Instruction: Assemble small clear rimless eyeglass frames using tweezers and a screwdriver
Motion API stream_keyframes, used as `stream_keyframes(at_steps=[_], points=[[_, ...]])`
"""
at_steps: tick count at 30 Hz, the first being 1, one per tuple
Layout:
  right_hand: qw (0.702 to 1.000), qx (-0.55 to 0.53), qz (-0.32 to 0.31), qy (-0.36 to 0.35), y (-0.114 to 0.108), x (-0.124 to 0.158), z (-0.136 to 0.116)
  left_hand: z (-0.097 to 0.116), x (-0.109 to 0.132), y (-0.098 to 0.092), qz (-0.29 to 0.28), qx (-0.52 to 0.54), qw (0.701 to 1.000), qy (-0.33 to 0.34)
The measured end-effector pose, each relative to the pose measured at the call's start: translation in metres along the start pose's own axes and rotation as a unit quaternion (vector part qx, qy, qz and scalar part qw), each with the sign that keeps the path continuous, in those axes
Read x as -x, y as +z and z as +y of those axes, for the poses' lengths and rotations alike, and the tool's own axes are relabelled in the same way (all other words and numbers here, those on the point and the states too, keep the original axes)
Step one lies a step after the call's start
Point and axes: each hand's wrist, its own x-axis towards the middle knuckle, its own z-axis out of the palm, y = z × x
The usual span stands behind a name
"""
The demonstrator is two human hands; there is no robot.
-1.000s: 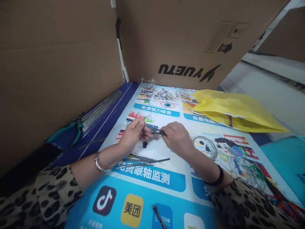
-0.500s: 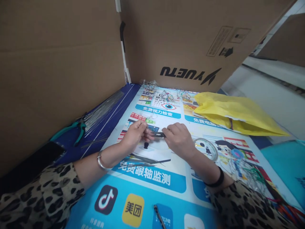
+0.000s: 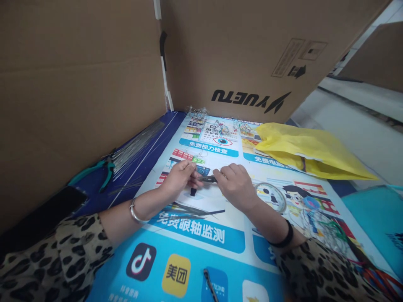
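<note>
My left hand [image 3: 180, 177] and my right hand [image 3: 234, 184] meet over a printed blue and white poster mat [image 3: 201, 235]. The right hand's fingers are closed round a small dark tool [image 3: 207, 179], likely pliers, whose tip points left. My left hand pinches something thin at that tip; it is too small to make out. A small black piece [image 3: 193, 192] lies on the mat just below the hands. Several thin dark wires [image 3: 195, 209] lie beneath my left wrist.
Teal-handled pliers [image 3: 97, 170] and a bundle of silvery wires [image 3: 135, 144] lie at the left by a cardboard wall [image 3: 78, 84]. A yellow bag [image 3: 308, 149] sits at the back right. A clear ring [image 3: 272, 195] and tangled coloured wire pieces [image 3: 327, 228] lie to the right. A dark tool [image 3: 210, 285] lies near the front edge.
The thin wire seen sticking up from my left hand a second ago no longer shows. Both hands have stayed together at the same spot, with the tool tip closer to the left fingers.
</note>
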Motion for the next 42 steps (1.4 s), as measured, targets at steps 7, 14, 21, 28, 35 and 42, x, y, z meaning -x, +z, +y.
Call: stream_keyframes(at_steps=[7, 14, 21, 28, 35, 42], points=[[1.0, -0.001, -0.007, -0.011, 0.001, 0.0, 0.001, 0.0, 0.0, 0.0, 0.002, -0.009, 1.0, 0.012], [0.995, -0.043, -0.089, -0.005, -0.003, -0.002, 0.001, -0.001, 0.0, -0.002, -0.001, -0.102, 0.993, 0.066], [0.931, -0.171, -0.318, 0.05, -0.027, -0.014, 0.014, 0.0, 0.011, -0.002, -0.029, -0.32, 0.926, 0.199], [0.936, -0.204, -0.281, 0.052, -0.023, -0.014, 0.013, -0.001, 0.008, -0.001, -0.041, -0.218, 0.964, 0.149], [0.992, -0.088, -0.037, 0.085, -0.005, -0.005, -0.005, 0.002, -0.001, -0.004, -0.015, -0.055, 0.998, 0.034], [0.999, -0.024, 0.02, -0.008, -0.016, -0.005, -0.007, 0.0, 0.003, 0.0, -0.028, -0.003, 0.999, 0.017]])
